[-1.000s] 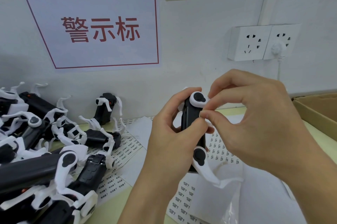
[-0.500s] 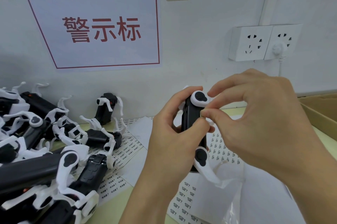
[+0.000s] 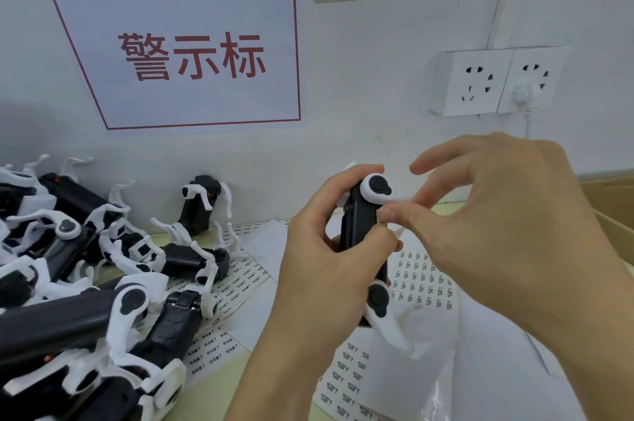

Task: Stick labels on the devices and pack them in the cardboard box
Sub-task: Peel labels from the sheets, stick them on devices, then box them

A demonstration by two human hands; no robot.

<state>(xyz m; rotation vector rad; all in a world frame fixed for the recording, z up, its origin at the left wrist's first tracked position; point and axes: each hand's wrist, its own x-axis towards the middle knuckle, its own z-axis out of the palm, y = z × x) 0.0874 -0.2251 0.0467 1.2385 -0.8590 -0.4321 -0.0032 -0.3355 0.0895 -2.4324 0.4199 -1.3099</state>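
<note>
Head view: one black-and-white device (image 3: 360, 232) is gripped by the left hand (image 3: 329, 269); its side is pinched by the right hand (image 3: 497, 232); a pile of devices (image 3: 85, 283), too tangled to count, lies left.

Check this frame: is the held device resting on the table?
No, the left hand grips the device upright, lifted above the label sheets.

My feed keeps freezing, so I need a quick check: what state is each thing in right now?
Left hand: grips the device.
Right hand: fingers pinch at the device's edge.
Device: held upright, off the table.
Device pile: loose, unpacked.
Label sheets: flat on the table.
Cardboard box: open; contents not visible.
Right wall socket: plug inserted.
</note>
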